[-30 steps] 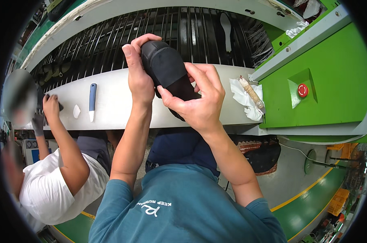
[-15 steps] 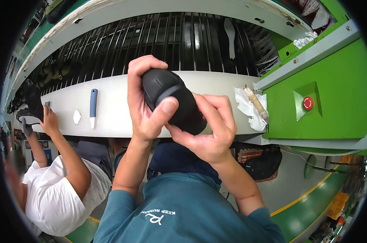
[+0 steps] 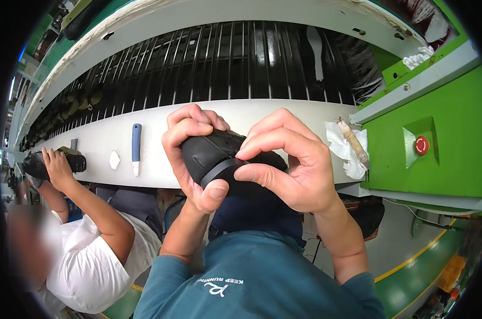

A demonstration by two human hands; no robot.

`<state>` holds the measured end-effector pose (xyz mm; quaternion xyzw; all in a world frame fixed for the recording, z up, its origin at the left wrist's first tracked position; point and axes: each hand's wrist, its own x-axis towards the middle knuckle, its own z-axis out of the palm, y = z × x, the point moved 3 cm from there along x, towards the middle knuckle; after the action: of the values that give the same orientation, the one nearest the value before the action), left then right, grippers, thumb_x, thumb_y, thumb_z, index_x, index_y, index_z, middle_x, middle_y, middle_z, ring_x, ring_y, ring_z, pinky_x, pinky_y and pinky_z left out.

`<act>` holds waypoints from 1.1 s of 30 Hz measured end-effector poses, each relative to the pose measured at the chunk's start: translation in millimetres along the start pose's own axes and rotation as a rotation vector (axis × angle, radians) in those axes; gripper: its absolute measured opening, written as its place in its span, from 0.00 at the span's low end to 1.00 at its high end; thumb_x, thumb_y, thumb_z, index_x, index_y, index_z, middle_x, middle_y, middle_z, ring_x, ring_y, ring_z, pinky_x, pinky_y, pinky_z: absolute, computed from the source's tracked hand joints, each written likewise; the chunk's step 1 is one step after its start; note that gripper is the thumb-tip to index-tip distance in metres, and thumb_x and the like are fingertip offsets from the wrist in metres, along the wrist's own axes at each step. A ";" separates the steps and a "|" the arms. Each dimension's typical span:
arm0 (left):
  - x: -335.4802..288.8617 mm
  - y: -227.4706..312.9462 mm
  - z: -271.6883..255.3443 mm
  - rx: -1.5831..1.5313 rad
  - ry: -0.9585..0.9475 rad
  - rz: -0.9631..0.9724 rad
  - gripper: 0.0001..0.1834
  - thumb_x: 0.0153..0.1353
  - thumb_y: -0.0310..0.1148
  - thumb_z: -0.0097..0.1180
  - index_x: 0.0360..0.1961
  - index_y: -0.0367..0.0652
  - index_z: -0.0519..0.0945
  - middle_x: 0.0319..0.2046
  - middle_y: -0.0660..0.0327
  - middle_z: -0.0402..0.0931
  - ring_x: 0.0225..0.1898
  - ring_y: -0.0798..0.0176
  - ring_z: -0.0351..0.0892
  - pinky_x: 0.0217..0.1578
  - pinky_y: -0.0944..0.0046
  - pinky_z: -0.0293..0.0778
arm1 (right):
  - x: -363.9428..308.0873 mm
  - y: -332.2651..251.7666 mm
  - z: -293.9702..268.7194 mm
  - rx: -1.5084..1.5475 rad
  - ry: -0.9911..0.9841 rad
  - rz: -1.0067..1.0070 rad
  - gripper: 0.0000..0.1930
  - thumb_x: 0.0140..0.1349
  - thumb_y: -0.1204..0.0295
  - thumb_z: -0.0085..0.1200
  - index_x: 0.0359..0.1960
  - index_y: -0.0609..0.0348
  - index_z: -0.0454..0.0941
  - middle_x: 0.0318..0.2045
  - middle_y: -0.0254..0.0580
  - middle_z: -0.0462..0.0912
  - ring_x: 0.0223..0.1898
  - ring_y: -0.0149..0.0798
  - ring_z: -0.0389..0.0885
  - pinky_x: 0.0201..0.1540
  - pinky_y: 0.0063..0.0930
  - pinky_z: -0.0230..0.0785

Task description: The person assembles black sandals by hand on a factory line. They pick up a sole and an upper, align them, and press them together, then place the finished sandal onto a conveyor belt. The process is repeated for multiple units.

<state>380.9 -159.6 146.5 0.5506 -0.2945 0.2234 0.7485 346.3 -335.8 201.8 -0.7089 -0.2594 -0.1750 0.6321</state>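
A black shoe [image 3: 200, 155] is held tilted above the near edge of the white work surface. My left hand [image 3: 176, 150] wraps round one end of it, fingers over the top and thumb against the sole side. With thumb and forefinger my right hand [image 3: 305, 165] pinches the rim of the black sole [image 3: 223, 171] near the shoe's middle. Part of the shoe lies hidden behind my right fingers. To the left on the surface are a blue-handled tool with a pale tip [image 3: 136, 149] and a small white scrap [image 3: 114, 159].
Beyond the surface runs a bed of dark metal rollers [image 3: 209, 64], with a sole-shaped piece [image 3: 315, 50] on it. At right, a wrapped stick [image 3: 352, 142] lies on white paper beside a green machine [image 3: 400, 117] with a red button [image 3: 421, 145]. A co-worker [image 3: 100, 255] at left handles another dark shoe [image 3: 76, 162].
The shoe has been lowered and turned so its sole rim shows more. My right hand has shifted from beneath its end to pinch the rim. The co-worker's shoe has turned too.
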 end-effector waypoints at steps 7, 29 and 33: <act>-9.4 -0.3 -15.7 -0.028 0.061 -0.045 0.44 0.59 0.63 0.76 0.62 0.45 0.68 0.56 0.50 0.62 0.54 0.51 0.73 0.57 0.43 0.78 | 2.9 1.7 21.6 0.038 -0.017 0.134 0.12 0.57 0.75 0.81 0.39 0.61 0.89 0.39 0.41 0.84 0.41 0.38 0.85 0.47 0.33 0.79; -56.6 -54.0 -44.4 -0.257 0.419 -0.397 0.24 0.71 0.41 0.62 0.61 0.40 0.71 0.46 0.52 0.77 0.47 0.56 0.85 0.50 0.57 0.83 | 65.2 -32.2 -3.0 0.514 -0.372 -0.215 0.23 0.83 0.69 0.49 0.68 0.77 0.76 0.24 0.25 0.75 0.21 0.20 0.63 0.24 0.19 0.54; -63.6 -58.1 -49.1 -0.217 0.431 -0.360 0.25 0.73 0.42 0.61 0.62 0.40 0.70 0.48 0.52 0.77 0.49 0.57 0.85 0.52 0.58 0.82 | 77.2 -39.8 -5.1 0.346 -0.478 -0.201 0.21 0.80 0.64 0.57 0.61 0.72 0.81 0.26 0.30 0.72 0.21 0.23 0.67 0.23 0.17 0.56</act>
<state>382.6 -130.4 51.8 0.4508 -0.0487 0.1661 0.8757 385.3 -326.9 279.0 -0.5826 -0.4953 -0.0183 0.6441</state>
